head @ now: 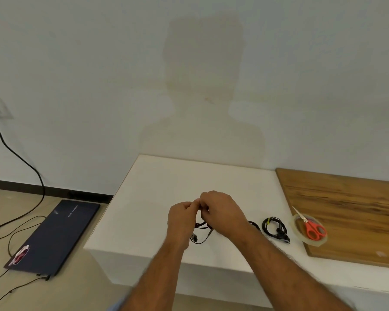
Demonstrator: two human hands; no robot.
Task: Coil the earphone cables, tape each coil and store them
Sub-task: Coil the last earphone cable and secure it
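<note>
red cable [201,225] is being coiled over the white table [148,198], it seems; next comes tape [310,232], lying under the scissors [312,228] on the board [346,209]. left hand [181,221] and right hand [222,213] meet, fingers curled, pinching the cable. a black coil [275,227] lies right of them.

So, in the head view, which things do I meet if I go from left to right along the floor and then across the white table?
laptop → left hand → right hand → black earphone coil → tape roll with the red scissors lying across it, on the wooden board.
</note>
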